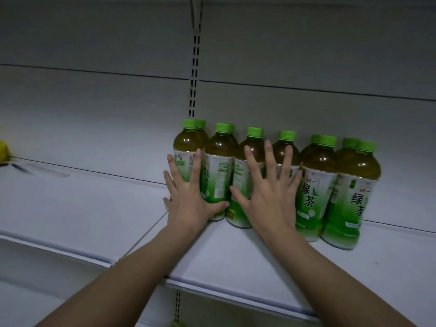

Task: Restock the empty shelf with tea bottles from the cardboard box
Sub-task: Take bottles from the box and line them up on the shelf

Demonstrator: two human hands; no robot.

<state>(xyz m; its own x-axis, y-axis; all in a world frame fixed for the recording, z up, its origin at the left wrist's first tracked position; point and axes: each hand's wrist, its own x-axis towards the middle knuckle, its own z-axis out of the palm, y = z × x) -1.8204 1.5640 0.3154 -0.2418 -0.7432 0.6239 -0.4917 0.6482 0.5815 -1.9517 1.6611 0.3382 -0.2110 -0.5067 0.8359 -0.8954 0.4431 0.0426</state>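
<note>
Several green tea bottles with green caps and white-green labels stand upright in rows at the back of the white shelf. My left hand lies flat with spread fingers against the leftmost bottles, its thumb touching the base of the second one. My right hand is also spread flat, pressed on the middle bottles. Neither hand wraps around a bottle. The cardboard box is out of view.
A slotted upright runs up the grey back panel behind the bottles. The neighbouring shelf to the left holds a yellow object at the far left edge. A lower shelf shows beneath my arms.
</note>
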